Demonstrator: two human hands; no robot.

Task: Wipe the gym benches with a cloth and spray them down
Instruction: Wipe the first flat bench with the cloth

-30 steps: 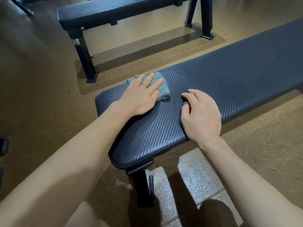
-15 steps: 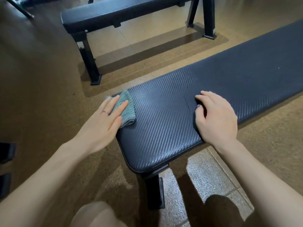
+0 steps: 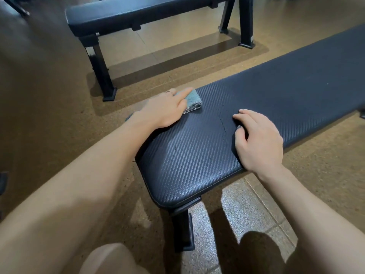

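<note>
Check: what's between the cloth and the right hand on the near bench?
Head view: only bare pad of the near bench, with a crack line, separates the cloth from the right hand.

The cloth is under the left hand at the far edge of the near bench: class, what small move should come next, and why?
Probably slide the cloth rightward along the near bench. The left hand presses it flat at the far left corner, the long pad beyond lies unwiped, and the right hand rests on the pad, bracing.

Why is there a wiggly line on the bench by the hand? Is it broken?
It looks like a crack. A thin jagged line runs across the near bench pad, just left of the right hand. The textured cover seems split there. The left hand presses the cloth nearby; nothing else looks odd.
</note>
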